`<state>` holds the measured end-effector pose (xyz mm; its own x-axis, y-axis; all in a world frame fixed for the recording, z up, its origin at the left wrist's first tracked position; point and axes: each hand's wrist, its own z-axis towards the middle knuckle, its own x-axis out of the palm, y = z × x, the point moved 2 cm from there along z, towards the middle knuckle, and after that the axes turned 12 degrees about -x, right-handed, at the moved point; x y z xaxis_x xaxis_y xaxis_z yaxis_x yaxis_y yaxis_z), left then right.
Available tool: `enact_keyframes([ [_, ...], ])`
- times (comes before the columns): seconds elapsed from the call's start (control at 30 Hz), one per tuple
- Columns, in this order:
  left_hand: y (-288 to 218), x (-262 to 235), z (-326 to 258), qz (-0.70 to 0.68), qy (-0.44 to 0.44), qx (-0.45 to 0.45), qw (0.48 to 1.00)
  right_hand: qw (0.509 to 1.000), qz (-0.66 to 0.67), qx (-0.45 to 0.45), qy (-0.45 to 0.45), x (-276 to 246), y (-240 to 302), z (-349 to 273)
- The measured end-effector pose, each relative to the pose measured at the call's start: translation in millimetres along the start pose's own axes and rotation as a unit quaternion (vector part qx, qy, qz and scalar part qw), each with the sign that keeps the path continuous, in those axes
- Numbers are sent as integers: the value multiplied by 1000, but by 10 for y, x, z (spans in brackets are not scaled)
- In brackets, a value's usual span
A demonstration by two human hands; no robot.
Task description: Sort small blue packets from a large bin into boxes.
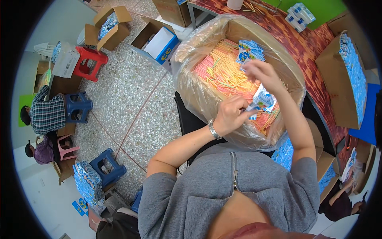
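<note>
Head view: speckled terrazzo floor [131, 79] at left, red-patterned tabletop [306, 51] at right. Red stool [90, 63] stands on the floor. Plastic-lined carton [276, 46], beside the tabletop's edge, contains thin coloured sticks [225, 57]. Left hand [234, 113] pinches a blue-and-white packet [262, 99] over the carton's near side. Right hand [263, 73] hovers, fingers bent; its grip cannot be determined. Right forearm [296, 121] obstructs the carton's right edge.
</note>
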<state>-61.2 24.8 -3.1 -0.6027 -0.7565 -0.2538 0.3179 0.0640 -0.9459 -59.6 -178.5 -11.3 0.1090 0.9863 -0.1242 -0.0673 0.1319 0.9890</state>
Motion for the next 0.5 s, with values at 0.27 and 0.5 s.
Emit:
enact_keyframes([
  [0.27,96,-97,-44,-47,-18,7,999,793,-602,5,96,568,-830,560],
  [0.5,64,-150,-60,-67,-27,-27,997,750,-650,-45,113,690,-1113,534],
])
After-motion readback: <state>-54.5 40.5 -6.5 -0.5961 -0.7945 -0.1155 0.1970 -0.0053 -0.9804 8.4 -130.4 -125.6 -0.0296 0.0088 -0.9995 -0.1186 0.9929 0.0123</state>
